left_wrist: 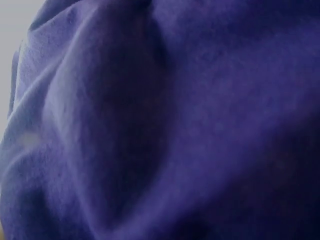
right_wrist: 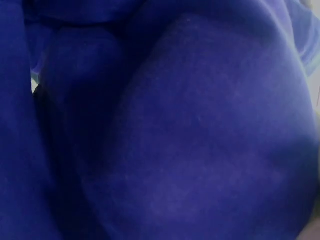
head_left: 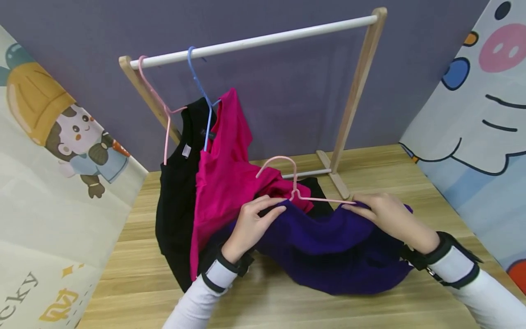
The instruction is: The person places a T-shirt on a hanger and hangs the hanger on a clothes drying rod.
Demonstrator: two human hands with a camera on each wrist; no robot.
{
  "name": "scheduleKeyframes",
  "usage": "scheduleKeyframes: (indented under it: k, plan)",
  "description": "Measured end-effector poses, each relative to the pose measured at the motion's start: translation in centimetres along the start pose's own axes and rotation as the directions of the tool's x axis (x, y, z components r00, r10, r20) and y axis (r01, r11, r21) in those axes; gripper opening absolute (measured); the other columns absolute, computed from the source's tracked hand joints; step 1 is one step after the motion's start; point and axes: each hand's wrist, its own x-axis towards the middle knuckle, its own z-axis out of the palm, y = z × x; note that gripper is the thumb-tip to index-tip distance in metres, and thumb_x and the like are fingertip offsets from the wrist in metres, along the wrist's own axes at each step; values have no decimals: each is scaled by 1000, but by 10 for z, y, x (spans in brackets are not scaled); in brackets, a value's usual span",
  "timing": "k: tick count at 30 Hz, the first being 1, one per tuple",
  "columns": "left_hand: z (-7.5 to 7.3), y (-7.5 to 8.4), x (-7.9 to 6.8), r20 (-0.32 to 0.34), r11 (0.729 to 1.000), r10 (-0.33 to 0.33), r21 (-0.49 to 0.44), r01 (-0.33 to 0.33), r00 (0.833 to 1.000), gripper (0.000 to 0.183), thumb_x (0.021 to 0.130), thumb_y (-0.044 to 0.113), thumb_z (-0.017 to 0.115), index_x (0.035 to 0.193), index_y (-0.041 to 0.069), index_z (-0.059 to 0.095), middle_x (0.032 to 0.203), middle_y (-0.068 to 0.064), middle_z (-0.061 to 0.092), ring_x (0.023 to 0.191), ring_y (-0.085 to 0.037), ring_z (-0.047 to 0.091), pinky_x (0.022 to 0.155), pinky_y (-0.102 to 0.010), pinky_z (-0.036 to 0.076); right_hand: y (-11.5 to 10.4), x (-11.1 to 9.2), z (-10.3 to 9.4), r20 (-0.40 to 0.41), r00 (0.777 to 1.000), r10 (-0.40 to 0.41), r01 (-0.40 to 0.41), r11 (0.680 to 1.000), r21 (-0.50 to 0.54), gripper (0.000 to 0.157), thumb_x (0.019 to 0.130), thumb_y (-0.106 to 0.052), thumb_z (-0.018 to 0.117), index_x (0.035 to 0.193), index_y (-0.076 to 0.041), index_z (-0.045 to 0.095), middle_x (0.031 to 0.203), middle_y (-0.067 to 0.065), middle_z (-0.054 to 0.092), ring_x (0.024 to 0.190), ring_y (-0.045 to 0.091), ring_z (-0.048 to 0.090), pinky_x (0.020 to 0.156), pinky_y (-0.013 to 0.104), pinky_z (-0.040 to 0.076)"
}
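Note:
A dark purple garment (head_left: 316,237) hangs in loose folds between my two hands, its lower part near the tabletop. A pink clothes hanger (head_left: 295,180) stands hook-up at its top edge, the hook curving left. My left hand (head_left: 255,221) pinches the garment's edge just left of the hanger's neck. My right hand (head_left: 386,214) pinches cloth together with the right end of the hanger's arm. The hanger's left arm is hidden by the cloth and left hand. Purple fabric (left_wrist: 215,100) fills the left wrist view, and purple folds (right_wrist: 200,125) fill the right wrist view.
Behind stands a rack with a white rail (head_left: 263,40) and wooden legs (head_left: 357,91). At its left end hang a black top (head_left: 174,210) on a pink hanger (head_left: 154,93) and a magenta garment (head_left: 222,183) on a blue hanger (head_left: 199,82). Printed panels flank the wooden tabletop (head_left: 123,283).

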Motion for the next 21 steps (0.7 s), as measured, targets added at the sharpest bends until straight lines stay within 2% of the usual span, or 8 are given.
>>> scheduleKeyframes:
  k: [5, 9, 11, 14, 17, 21]
  plan:
    - [-5, 1, 1, 15, 999, -28, 32, 28, 999, 18, 76, 8, 66, 94, 8, 66, 82, -7, 67, 74, -9, 56, 63, -34, 49, 0, 0, -7, -67, 998, -16, 16, 1000, -3, 13, 74, -13, 66, 74, -21, 55, 60, -12, 51, 48, 2, 36, 41, 26, 35]
    - [-10, 2, 2, 20, 998, -46, 46, 45, 999, 18, 75, 4, 66, 93, 5, 65, 80, -9, 66, 72, -11, 55, 63, -37, 49, 1, -2, -18, -122, 992, 25, -25, 1000, 5, 13, 72, -13, 68, 73, -21, 57, 56, -12, 47, 45, 1, 31, 39, 25, 32]
    - [-12, 3, 2, 28, 998, -49, 52, 48, 998, 19, 75, 4, 66, 93, 6, 65, 82, -10, 67, 77, -12, 57, 68, -38, 50, 2, -4, -25, -125, 990, 59, -57, 998, 20, 13, 72, -14, 69, 73, -21, 58, 56, -12, 47, 45, 1, 32, 39, 25, 32]
    - [-15, 5, 2, 43, 997, -46, 63, 43, 998, 20, 74, 7, 67, 94, 8, 65, 86, -8, 68, 82, -11, 58, 73, -37, 50, 2, -6, -37, -91, 987, 129, -124, 990, 67, 11, 72, -14, 69, 75, -21, 61, 65, -9, 57, 51, 1, 43, 44, 26, 40]
    - [-18, 5, 2, 51, 997, -23, 68, 20, 998, 19, 75, 11, 68, 94, 10, 66, 87, -6, 68, 84, -10, 57, 74, -35, 50, 2, -7, -51, -7, 983, 185, -183, 976, 121, 11, 75, -15, 67, 82, -22, 62, 75, -5, 62, 63, 4, 50, 51, 28, 44]
    - [-20, 4, 1, 45, 997, 21, 72, -25, 999, 18, 75, 12, 68, 93, 11, 66, 82, -5, 66, 79, -9, 57, 68, -32, 50, 6, -10, -68, 63, 986, 157, -166, 971, 171, 20, 77, -8, 63, 92, -21, 61, 84, -7, 62, 69, 4, 51, 54, 24, 43]
